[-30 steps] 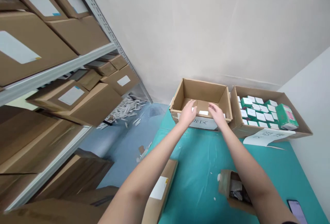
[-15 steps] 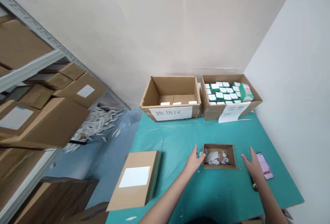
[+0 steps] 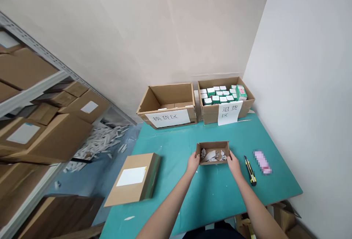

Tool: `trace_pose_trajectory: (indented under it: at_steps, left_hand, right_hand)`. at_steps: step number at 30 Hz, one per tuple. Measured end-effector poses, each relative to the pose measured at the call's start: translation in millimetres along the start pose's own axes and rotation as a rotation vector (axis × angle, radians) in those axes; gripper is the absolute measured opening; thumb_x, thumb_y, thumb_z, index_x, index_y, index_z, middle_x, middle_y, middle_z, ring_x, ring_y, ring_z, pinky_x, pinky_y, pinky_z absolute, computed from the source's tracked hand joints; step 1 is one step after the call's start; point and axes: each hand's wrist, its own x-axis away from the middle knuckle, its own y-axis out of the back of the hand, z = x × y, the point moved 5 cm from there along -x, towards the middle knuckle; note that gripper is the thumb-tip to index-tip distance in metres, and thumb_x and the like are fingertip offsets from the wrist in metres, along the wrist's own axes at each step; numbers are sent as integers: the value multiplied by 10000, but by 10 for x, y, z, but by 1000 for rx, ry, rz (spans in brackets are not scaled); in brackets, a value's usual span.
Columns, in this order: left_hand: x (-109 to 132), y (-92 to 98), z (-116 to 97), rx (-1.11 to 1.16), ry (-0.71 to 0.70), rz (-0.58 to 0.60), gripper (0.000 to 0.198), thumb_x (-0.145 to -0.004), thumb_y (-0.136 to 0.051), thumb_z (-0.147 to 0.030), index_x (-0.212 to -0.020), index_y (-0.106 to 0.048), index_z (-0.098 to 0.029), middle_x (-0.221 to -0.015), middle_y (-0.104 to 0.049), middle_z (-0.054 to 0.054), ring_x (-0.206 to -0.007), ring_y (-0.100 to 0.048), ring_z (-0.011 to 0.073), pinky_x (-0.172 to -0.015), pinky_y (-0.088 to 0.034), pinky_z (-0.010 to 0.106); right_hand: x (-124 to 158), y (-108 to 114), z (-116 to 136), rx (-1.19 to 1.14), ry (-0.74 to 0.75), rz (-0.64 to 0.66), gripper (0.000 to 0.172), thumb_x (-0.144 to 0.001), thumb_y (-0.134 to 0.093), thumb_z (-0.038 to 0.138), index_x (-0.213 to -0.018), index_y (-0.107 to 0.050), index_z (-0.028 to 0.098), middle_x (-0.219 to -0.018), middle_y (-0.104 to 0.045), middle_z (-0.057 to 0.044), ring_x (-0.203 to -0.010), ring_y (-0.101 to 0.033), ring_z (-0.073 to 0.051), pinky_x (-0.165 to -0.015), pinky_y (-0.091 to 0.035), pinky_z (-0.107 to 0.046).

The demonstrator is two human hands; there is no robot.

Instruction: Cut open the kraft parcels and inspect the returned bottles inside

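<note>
Between my hands is a small open cardboard box (image 3: 213, 145) with crumpled grey-white paper (image 3: 211, 155) inside. My left hand (image 3: 193, 163) grips its left end, and my right hand (image 3: 233, 164) grips its right end. Whether the box is lifted off the green table (image 3: 178, 140) or rests on it, I cannot tell. Right of my right hand lies a yellow and black utility knife (image 3: 249, 171). Beyond the knife is a pink phone (image 3: 262, 162), blurred into blocks.
At the back stand a cardboard box (image 3: 167, 117) with a paper sign and another carton (image 3: 210, 116) of green-white boxes. A flat carton (image 3: 132, 178) lies at the table's left. Cardboard boxes (image 3: 68, 132) fill the left shelf. A white wall (image 3: 302, 85) borders the right side.
Both hands have closed in on the small box from either side and now hold its ends. My right hand has moved off the knife, which shows fully. The view has shifted.
</note>
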Motion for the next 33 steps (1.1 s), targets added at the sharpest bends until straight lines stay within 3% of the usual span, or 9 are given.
trace_pose_trajectory:
  at_steps: [6, 11, 17, 22, 27, 33]
  left_hand:
    - [368, -24, 8, 59, -43, -31, 244, -833, -548, -310, -953, -703, -163, -956, -764, 86, -965, -704, 269, -802, -520, 314]
    - [670, 1, -22, 70, -61, -16, 327, -803, -509, -386, -962, -691, -165, -951, -762, 90, -938, -703, 284, -796, -529, 338]
    - [1014, 159, -74, 122, -180, 63, 500, -750, -528, -561, -978, -698, -150, -976, -763, 92, -972, -689, 317, -853, -531, 380]
    - [1216, 167, -25, 95, -235, 240, 569, -764, -543, -606, -1047, -698, -138, -1064, -757, 112, -1052, -676, 334, -908, -524, 393]
    - [1497, -122, -44, 38, -316, 494, 557, -805, -543, -554, -1179, -680, -164, -1210, -730, 96, -1173, -639, 330, -987, -498, 400]
    - [2086, -769, -220, -30, -402, 806, 542, -817, -547, -497, -1204, -675, -140, -1222, -727, 122, -1167, -645, 332, -1007, -492, 415]
  right_hand:
    - [85, 337, -53, 4, -34, 3, 567, -786, -395, 293, -1248, -678, 127, -1063, -770, -136, -918, -711, -277, -795, -546, -346]
    - [325, 493, -94, -137, 24, -29, 504, -791, -431, 311, -1171, -710, 131, -1081, -766, -144, -962, -707, -291, -849, -548, -374]
    - [1029, 619, -152, -284, 7, -137, 503, -870, -512, 475, -1216, -722, 176, -1255, -724, -127, -1186, -652, -318, -1028, -499, -417]
    - [1809, 648, -225, -355, -79, -301, 592, -879, -543, 580, -1284, -702, 178, -1313, -696, -123, -1241, -627, -333, -1080, -474, -462]
    - [2696, 703, -435, -400, -209, -552, 639, -898, -506, 629, -1335, -675, 195, -1379, -654, -94, -1310, -584, -315, -1144, -419, -460]
    - [3741, 988, -811, -407, -355, -855, 720, -829, -543, 717, -1248, -731, 162, -1337, -676, -135, -1289, -591, -355, -1159, -386, -518]
